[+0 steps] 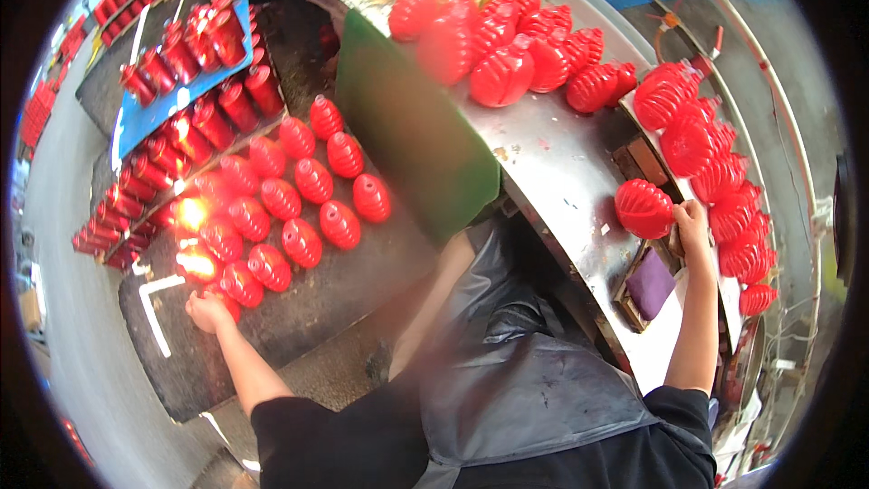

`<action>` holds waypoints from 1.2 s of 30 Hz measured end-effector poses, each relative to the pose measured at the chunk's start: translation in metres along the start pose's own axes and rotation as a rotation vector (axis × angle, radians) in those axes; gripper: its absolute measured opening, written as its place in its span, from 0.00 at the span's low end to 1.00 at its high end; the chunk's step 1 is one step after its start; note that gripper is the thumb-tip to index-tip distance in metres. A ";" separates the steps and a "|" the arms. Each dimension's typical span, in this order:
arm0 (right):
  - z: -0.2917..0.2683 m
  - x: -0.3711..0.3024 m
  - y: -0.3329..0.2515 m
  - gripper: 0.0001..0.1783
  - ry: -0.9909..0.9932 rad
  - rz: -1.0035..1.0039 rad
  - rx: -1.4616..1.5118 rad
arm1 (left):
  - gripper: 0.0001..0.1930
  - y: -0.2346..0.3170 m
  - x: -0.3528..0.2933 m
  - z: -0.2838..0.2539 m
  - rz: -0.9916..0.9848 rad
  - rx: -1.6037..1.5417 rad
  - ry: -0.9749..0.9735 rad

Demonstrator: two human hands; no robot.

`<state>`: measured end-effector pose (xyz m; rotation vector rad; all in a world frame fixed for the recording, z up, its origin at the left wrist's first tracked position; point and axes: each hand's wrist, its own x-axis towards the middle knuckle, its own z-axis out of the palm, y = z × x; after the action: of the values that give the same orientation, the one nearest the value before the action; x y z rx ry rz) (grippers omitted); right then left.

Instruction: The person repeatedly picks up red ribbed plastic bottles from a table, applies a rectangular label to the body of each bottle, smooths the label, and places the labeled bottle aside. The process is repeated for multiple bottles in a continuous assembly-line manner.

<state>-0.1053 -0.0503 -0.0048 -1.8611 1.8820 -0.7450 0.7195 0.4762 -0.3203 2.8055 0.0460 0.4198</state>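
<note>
My right hand (pixel 692 223) is closed on the narrow neck of a glossy red ribbed bulb-shaped vessel (pixel 644 208), held above the metal worktable (pixel 566 204) with its rounded body pointing left. Far to the left, my left hand (pixel 209 311) has its fingers closed on another red ribbed vessel (pixel 228 302), mostly hidden, at the near end of the rows on the dark board. Several like vessels (pixel 301 243) stand there in slanting rows, small holes on top. More red vessels (pixel 503 72) lie heaped at the table's far end, and others (pixel 688 140) line its right edge.
A green panel (pixel 412 131) stands between the dark board (pixel 348 276) and the worktable. A purple pad (pixel 650 284) lies near my right forearm. Red cylinders (pixel 213 125) stand at the far left, some on a blue tray (pixel 181 91). Curved pipes (pixel 777 81) run along the right.
</note>
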 end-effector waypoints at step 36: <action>-0.533 -0.333 0.561 0.13 0.709 1.002 -0.619 | 0.17 0.648 -0.424 -0.231 1.004 -1.217 -1.066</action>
<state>-0.8604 0.3206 0.0368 -0.5907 3.3278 -0.4857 0.2383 -0.1063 -0.0336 1.3338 -1.3204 -0.6824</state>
